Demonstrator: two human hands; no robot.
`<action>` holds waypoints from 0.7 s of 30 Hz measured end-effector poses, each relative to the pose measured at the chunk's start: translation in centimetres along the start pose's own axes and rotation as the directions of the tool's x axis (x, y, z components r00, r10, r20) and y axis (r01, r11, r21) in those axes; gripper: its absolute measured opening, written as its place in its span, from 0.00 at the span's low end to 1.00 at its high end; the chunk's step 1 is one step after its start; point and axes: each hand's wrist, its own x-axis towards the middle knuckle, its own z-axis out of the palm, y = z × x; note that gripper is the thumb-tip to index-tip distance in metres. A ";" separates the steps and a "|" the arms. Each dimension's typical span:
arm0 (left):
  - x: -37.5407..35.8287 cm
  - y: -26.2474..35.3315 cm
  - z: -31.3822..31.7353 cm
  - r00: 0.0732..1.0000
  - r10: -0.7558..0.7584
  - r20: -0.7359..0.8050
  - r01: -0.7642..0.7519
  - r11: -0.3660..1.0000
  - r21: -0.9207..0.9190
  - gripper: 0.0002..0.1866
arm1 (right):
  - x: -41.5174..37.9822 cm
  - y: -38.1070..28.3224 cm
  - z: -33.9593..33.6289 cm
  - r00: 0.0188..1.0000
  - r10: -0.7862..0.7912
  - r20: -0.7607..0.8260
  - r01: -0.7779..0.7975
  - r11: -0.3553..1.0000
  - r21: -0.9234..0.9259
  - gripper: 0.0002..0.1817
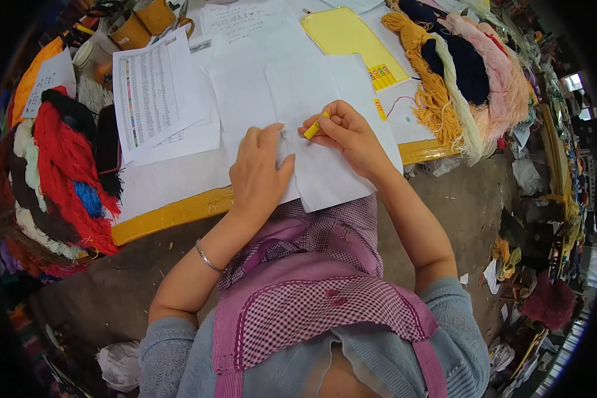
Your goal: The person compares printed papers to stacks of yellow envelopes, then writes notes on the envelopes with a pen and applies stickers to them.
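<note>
My right hand (pixel 348 136) pinches a short yellow stick (pixel 316 126), which looks like a crayon, above the white paper. My left hand (pixel 259 166) rests on the paper to the left, thumb apart from the fingers, with nothing visible in it. Under both hands lie large overlapping sheets of white paper (pixel 351 79), one of which hangs over the table's front edge toward my lap. A yellow folder-like sheet (pixel 341 36) lies beyond my right hand, with a pack of colourful labelled sticks (pixel 381 77) at its lower corner.
Red yarn hanks (pixel 53 146) are heaped at the table's left end, and mustard yarn (pixel 418 60) lies with other hanks at the right. A printed chart (pixel 152 93) lies left of my hands. Brown mugs (pixel 154 14) stand at the back. A yellow table edge (pixel 172 211) runs in front.
</note>
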 end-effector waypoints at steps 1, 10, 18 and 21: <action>-0.2 -0.2 -0.1 1.000 -0.003 0.002 0.003 1.000 -0.001 0.20 | 0.1 0.1 -0.1 1.000 0.004 0.000 -0.004 1.000 0.000 0.06; -1.3 -1.5 -0.5 0.924 0.377 0.062 -0.380 0.890 0.253 0.21 | 2.6 -2.5 0.0 0.987 -0.035 0.159 0.133 0.738 -0.662 0.08; -1.6 -2.0 -0.6 0.929 0.367 0.048 -0.369 0.910 0.191 0.21 | 4.8 -1.9 1.1 0.937 -0.072 0.341 0.337 0.437 -0.834 0.05; -1.6 -2.1 -0.5 0.929 0.368 0.046 -0.370 0.913 0.174 0.20 | 5.0 -1.3 1.2 0.953 -0.064 0.296 0.289 0.488 -0.824 0.04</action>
